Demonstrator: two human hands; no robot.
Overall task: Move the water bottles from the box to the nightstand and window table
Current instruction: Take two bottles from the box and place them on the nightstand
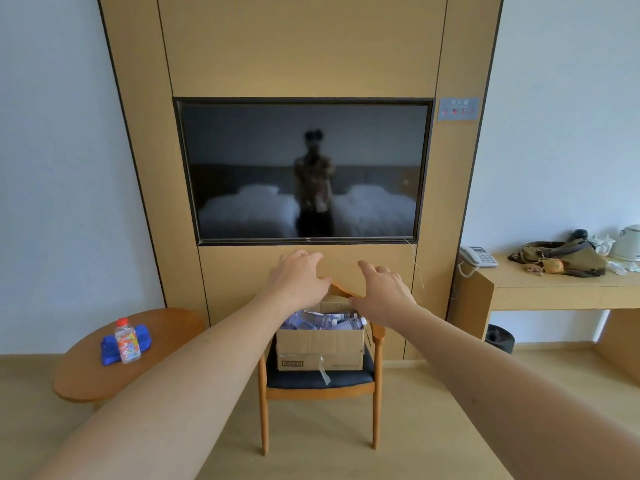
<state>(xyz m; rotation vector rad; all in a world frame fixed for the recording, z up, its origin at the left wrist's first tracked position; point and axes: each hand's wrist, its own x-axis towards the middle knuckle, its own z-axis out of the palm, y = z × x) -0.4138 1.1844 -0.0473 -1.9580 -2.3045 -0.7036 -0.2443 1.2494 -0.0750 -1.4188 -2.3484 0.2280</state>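
Note:
A cardboard box [320, 348] sits on the dark seat of a wooden chair [320, 379] below the wall TV. Several clear water bottles [323, 321] lie packed inside it, partly hidden by my hands. My left hand [298, 277] and my right hand [382, 292] both reach out over the back of the box, fingers spread, holding nothing. The right hand's thumb is close to a raised box flap [334, 301].
A round wooden table [86, 372] stands at the left with a colourful red-capped bottle [127, 341] and a blue cloth [143, 337]. A desk [554, 285] at the right carries a phone, a bag and a kettle. A black bin [499, 338] stands under it.

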